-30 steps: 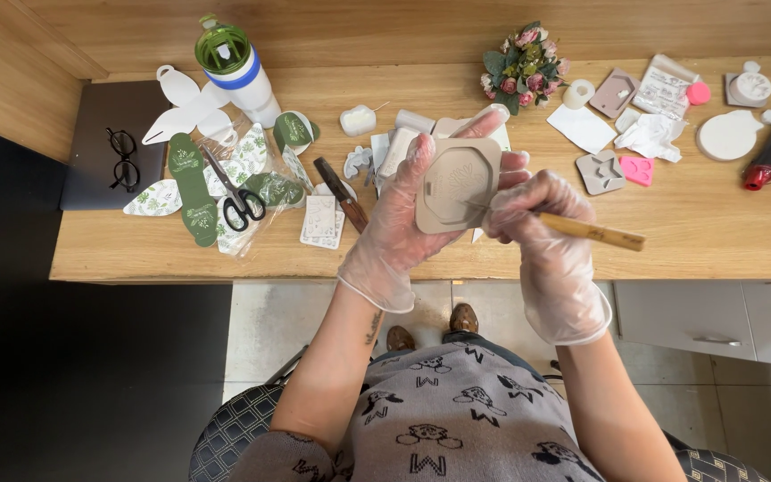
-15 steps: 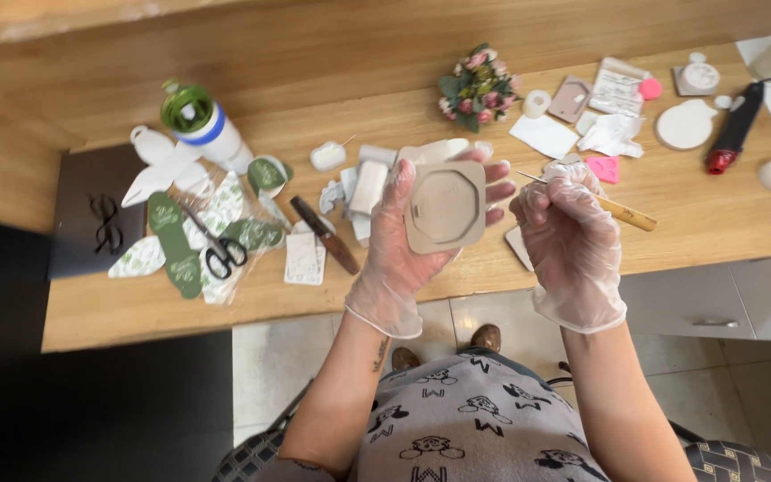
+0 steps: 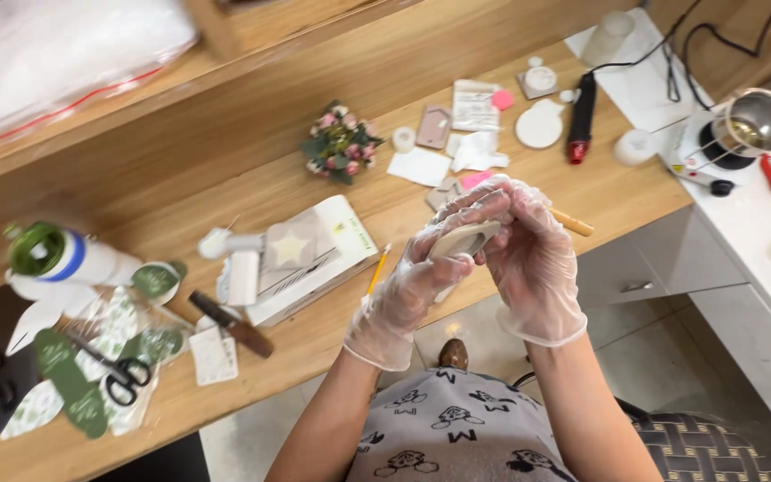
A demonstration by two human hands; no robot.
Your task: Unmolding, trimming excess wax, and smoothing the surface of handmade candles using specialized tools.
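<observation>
- A flat, pale beige mould-like piece (image 3: 462, 239) sits edge-on between both gloved hands, raised above the front edge of the wooden worktop (image 3: 332, 330).
- The left hand (image 3: 412, 290) cups it from below, fingers curled round its rim, seemingly to steady it.
- The right hand (image 3: 528, 259) closes over its far side, also pinching a thin wooden stick (image 3: 573, 222).
- A yellow pencil (image 3: 377, 268) lies just beside them; scissors (image 3: 118, 375) lie well apart.

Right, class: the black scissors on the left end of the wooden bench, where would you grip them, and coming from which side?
Grip the scissors by the two black loop handles at the end nearer the bench's front edge, coming from that side. The blades point away toward the back, and the loops lie flat and open on the clear plastic bag, so judging by that, fingers should slip in easily.
</observation>
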